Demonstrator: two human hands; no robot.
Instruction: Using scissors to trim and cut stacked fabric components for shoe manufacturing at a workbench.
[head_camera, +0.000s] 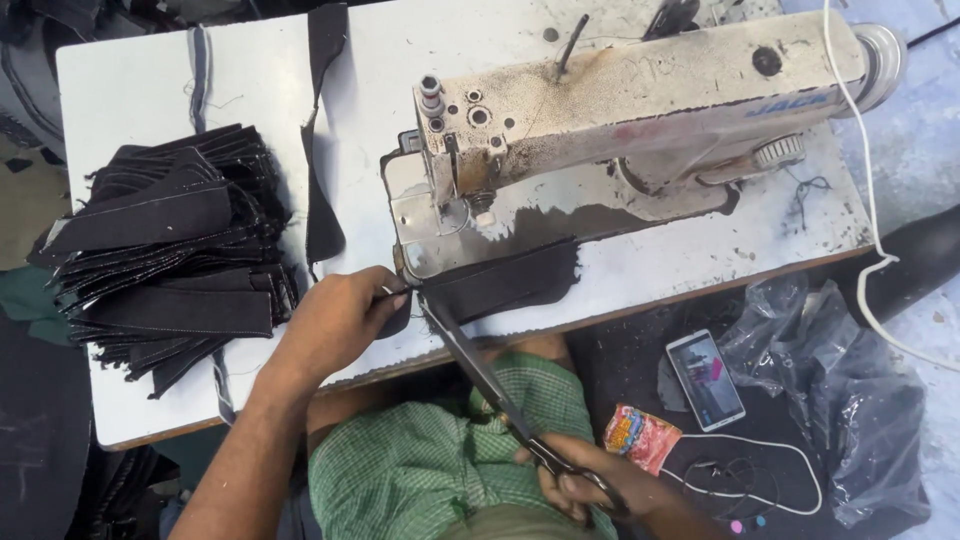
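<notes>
Desk: one, white, carrying everything at arm's reach.
Sewing machine: one, worn, head towards the sitter.
Stack of dark denim pieces: one heap, too many to count, parked left.
Denim piece: one, under the presser foot, pinched at the desk edge by left hand for tautness.
Scissors: one pair, gripped by right hand, blades at the cloth.
Phone: one, beside a snack packet.

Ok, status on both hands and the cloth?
Left hand pinching dark cloth piece at the sewing machine. Right hand gripping scissors, tips at the cloth. Nothing blocking.
</notes>
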